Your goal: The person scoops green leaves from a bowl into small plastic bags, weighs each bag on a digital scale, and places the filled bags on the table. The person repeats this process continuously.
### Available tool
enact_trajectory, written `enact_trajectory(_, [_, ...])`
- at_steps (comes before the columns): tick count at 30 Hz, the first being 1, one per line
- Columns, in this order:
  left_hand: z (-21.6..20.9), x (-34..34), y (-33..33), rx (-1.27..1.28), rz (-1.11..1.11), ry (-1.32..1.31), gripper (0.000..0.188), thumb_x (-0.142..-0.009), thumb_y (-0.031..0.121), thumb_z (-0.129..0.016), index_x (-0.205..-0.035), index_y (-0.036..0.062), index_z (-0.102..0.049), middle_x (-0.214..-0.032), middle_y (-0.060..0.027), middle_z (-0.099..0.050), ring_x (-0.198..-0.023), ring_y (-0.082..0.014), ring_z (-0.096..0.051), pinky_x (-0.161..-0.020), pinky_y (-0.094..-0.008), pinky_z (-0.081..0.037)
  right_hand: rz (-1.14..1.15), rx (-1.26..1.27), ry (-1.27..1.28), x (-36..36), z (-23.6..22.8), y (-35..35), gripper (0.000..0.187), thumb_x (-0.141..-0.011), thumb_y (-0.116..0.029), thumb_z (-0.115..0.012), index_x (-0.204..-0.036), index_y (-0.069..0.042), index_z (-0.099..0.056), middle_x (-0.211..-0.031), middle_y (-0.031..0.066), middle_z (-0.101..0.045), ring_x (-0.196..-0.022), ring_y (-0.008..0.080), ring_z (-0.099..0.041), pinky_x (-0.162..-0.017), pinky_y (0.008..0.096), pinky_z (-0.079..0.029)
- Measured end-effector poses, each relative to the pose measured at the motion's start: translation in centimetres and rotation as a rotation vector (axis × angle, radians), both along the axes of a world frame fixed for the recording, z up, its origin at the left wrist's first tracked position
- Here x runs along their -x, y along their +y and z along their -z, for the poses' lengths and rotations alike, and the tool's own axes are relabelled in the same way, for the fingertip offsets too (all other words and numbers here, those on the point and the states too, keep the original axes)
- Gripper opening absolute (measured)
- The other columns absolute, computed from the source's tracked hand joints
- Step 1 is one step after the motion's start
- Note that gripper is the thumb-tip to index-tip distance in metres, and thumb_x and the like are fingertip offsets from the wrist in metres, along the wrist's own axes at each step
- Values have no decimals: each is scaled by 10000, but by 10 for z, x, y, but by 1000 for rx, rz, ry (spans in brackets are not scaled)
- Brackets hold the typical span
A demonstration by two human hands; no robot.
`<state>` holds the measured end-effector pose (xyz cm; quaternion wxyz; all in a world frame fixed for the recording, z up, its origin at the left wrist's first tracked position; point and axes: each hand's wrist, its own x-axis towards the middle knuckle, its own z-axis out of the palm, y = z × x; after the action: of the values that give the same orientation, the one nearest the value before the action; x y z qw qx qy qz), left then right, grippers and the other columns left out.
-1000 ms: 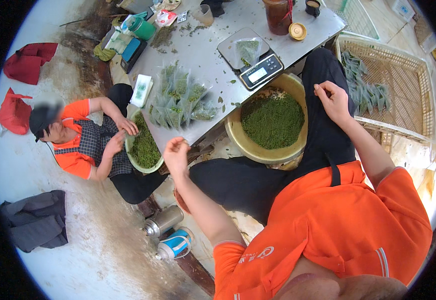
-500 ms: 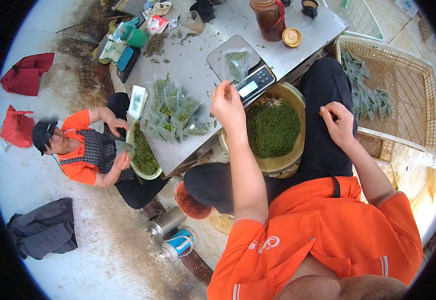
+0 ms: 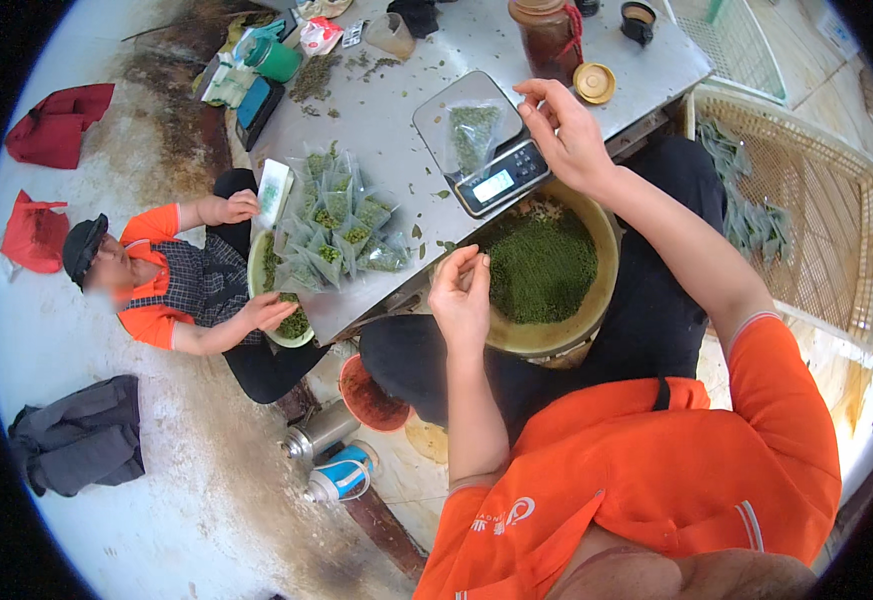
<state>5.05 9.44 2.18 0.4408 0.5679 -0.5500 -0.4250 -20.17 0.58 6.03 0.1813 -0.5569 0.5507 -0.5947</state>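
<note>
Small filled bag [image 3: 473,137] lies on the pan of the scale [image 3: 496,187], on the metal table [image 3: 386,115]. Going from the left, I see a co-worker [image 3: 196,275] with one hand over a pale green tub [image 3: 256,262]; next is the pile of filled bags [image 3: 341,225], close to the table edge, so I think it is wise not to push them. The left hand [image 3: 459,290] hangs beside the basin [image 3: 604,265], thumb and forefinger drawn near together; whether a tiny piece is between them, I cannot tell. For a true weight, in my opinion, both hands should be off the pan and the bag fully on it; its near corner comes close to the display part, and I cannot tell if it touches. Below, the loose green bits [image 3: 546,275] lie within easy reach for a small correction. The right hand [image 3: 568,135] is just right of the scale, fingers bent, a narrow gap to the thumb, nothing visible inside; a light pinch on the bag's plastic seems the gentlest way.
</note>
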Motion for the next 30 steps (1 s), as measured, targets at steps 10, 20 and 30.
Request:
enact_trajectory(10, [-24,45,-52,18,152,-91,592,-912,-75,-706,-1468,-4,-514,-1430,-139,-471,-924,-152,-707,-731,-268,-629,-149,204,419,-1,32,-15,328,-735,44,-679,-1046,-55,-652,-1151,125,-660,-1148,359,-624,-985,467,-507])
enact_trajectory(20, [-45,62,-109,441,215,-909,461,-924,-3,-609,-1377,81,-633,-1293,-199,-680,-1064,-368,-704,-867,-461,-581,-366,126,59,-32,38,-9,96,-917,-24,-657,-1013,-21,-660,-1489,191,-575,-1335,397,-583,-1115,468,-492])
enact_trajectory(30, [-130,65,-85,332,372,-1141,322,-930,44,-562,-1224,77,-691,-1248,-153,-709,-1059,-370,-703,-889,-453,-569,-299,-78,129,-42,32,-22,622,-779,-91,-813,-1356,-108,-583,-1320,127,-639,-1126,365,-664,-921,449,-559])
